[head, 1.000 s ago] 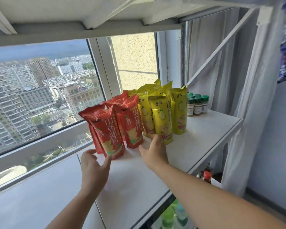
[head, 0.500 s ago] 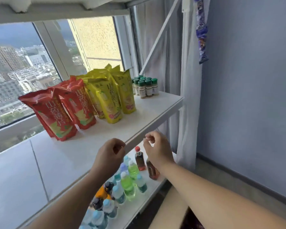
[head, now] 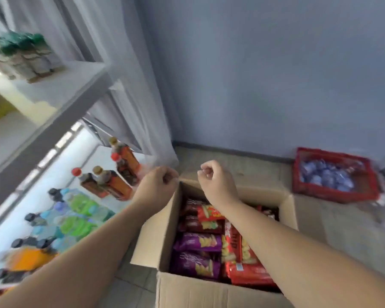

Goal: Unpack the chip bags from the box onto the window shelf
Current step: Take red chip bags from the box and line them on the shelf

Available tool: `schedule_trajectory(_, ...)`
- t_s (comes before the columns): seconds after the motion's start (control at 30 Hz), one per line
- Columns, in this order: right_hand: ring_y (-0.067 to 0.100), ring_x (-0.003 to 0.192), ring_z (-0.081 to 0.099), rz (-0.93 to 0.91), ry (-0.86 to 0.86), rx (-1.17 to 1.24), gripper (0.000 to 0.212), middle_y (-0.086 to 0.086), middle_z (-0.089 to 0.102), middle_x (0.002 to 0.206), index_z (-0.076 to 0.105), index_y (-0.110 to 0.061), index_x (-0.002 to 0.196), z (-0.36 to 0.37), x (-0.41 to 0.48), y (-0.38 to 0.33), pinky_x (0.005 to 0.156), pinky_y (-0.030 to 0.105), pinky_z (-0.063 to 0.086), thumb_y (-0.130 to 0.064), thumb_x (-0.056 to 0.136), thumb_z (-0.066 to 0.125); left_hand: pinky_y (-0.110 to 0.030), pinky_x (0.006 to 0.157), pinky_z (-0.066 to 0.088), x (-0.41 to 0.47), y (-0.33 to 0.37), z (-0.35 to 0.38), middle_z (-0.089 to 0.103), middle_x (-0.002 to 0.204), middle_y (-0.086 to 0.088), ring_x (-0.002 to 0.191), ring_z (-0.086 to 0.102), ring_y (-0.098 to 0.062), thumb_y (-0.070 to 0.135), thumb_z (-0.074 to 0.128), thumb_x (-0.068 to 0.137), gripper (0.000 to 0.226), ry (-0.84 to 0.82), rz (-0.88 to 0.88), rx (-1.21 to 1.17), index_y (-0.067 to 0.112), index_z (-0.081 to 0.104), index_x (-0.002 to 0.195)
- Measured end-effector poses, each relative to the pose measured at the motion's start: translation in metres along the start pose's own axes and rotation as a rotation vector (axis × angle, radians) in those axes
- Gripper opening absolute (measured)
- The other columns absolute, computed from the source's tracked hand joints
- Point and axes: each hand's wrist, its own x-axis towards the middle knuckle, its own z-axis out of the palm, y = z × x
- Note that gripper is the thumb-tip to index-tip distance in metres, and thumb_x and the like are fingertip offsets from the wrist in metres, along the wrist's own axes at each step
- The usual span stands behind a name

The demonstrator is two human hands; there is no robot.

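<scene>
1. The left hand is hovering above the far-left corner of the cardboard box. Its fingers are curling together into a loose fist and gripping nothing.
2. The right hand is hovering at 3 o'clock of the left one, near it but not touching. Its fingers are likewise curling in to the palm with nothing between them.
3. The box is sitting open on the floor at 6 o'clock from the hands, its flaps turning outward and both forearms reaching over it.
4. The chip bags are lying packed inside the box. The purple bags are lying along its left side, and the red bags are lying at 3 o'clock of them.
5. The window shelf is showing blurred at 10 o'clock from the hands, carrying green-capped jars near its end.
6. A lower shelf at 8 o'clock is holding drink bottles in brown, green, blue and orange.
7. A red basket is sitting on the floor at 3 o'clock from the hands, apart from the box. It is holding blue-wrapped items too blurred to name.
8. A pale curtain is hanging at 11 o'clock, reaching down to the floor just beyond the left hand.
</scene>
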Motion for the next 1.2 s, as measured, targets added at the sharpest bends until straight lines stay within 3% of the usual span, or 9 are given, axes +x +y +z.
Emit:
schedule_trajectory(0.2,0.013,0.095,0.061,0.325,0.022,-0.087,0.020,-0.005,0.064,0.103,0.066,-0.016,0.111,-0.005,-0.040,0.131,0.083,0.027,0.049,-0.028,0.096,0.062,-0.024,0.074,0.042,0.000,-0.027,0.129,0.063,0.085,0.014,0.080,0.060,-0.006,0.022,0.064,0.090,0.008,-0.351,-0.005,-0.017,0.029,0.065,0.090)
schedule_trajectory(0.37,0.011,0.085,0.059,0.628,-0.058,-0.111,0.015,-0.009,0.059,0.095,0.065,-0.018,0.105,0.021,-0.083,0.215,0.070,0.024,0.039,-0.028,0.097,0.060,-0.026,0.078,0.047,0.001,-0.072,0.208,0.065,0.105,0.010,0.089,0.060,-0.003,0.028,0.060,0.092,0.013,-0.632,-0.039,0.094,0.034,0.060,0.103)
schedule_trajectory(0.47,0.013,0.058,0.052,0.882,-0.038,0.089,0.027,-0.003,0.056,0.068,0.056,-0.018,0.070,0.043,-0.103,0.254,0.057,0.026,0.034,-0.022,0.096,0.058,-0.030,0.085,0.053,0.017,-0.097,0.237,0.061,0.118,0.007,0.101,0.061,-0.010,0.029,0.062,0.091,0.027,-0.687,-0.037,0.186,0.030,0.061,0.118)
schedule_trajectory(0.53,0.021,0.059,0.053,1.066,0.062,0.270,0.031,0.004,0.054,0.060,0.054,-0.013,0.061,0.055,-0.112,0.275,0.063,0.031,0.039,-0.021,0.090,0.062,-0.031,0.084,0.054,0.032,-0.108,0.255,0.057,0.126,0.004,0.106,0.060,-0.014,0.028,0.064,0.090,0.037,-0.688,-0.034,0.239,0.027,0.058,0.126)
schedule_trajectory(0.6,0.024,0.064,0.056,1.211,0.185,0.406,0.018,0.008,0.059,0.068,0.063,-0.008,0.073,0.067,-0.116,0.294,0.066,0.039,0.048,-0.022,0.083,0.066,-0.033,0.081,0.053,0.046,-0.116,0.273,0.052,0.134,0.000,0.110,0.058,-0.019,0.029,0.064,0.090,0.044,-0.682,-0.036,0.286,0.026,0.053,0.132)
schedule_trajectory(0.73,0.026,0.080,0.062,1.442,0.316,0.527,0.020,0.009,0.062,0.084,0.064,-0.001,0.101,0.081,-0.114,0.309,0.089,0.049,0.059,-0.018,0.092,0.065,-0.051,0.105,0.046,0.070,-0.130,0.312,0.045,0.144,-0.009,0.131,0.046,-0.033,0.034,0.066,0.088,0.065,-0.679,0.034,0.410,0.022,0.039,0.146)
schedule_trajectory(0.93,0.040,0.120,0.054,1.573,0.680,0.278,0.073,0.020,0.049,0.136,0.039,-0.006,0.138,0.087,-0.102,0.319,0.102,0.047,0.047,-0.036,0.080,0.072,-0.055,0.118,0.029,0.100,-0.148,0.356,0.032,0.159,-0.013,0.147,0.027,-0.038,0.042,0.063,0.090,0.082,-0.710,0.138,0.547,0.020,0.021,0.156)
schedule_trajectory(1.03,0.037,0.116,0.058,1.427,0.857,0.372,0.061,0.018,0.054,0.134,0.043,-0.008,0.137,0.083,-0.107,0.327,0.099,0.043,0.048,-0.020,0.083,0.071,-0.057,0.114,0.033,0.098,-0.152,0.361,0.036,0.152,-0.017,0.142,0.033,-0.041,0.042,0.062,0.091,0.078,-0.680,0.165,0.639,0.015,0.024,0.154)
schedule_trajectory(1.2,0.016,0.091,0.062,1.048,0.763,0.202,0.026,0.005,0.060,0.105,0.052,-0.021,0.106,0.088,-0.105,0.322,0.077,0.014,0.045,-0.013,0.084,0.064,-0.056,0.109,0.039,0.091,-0.154,0.360,0.036,0.144,-0.020,0.136,0.036,-0.042,0.042,0.068,0.091,0.075,-0.685,0.139,0.660,0.011,0.032,0.148)
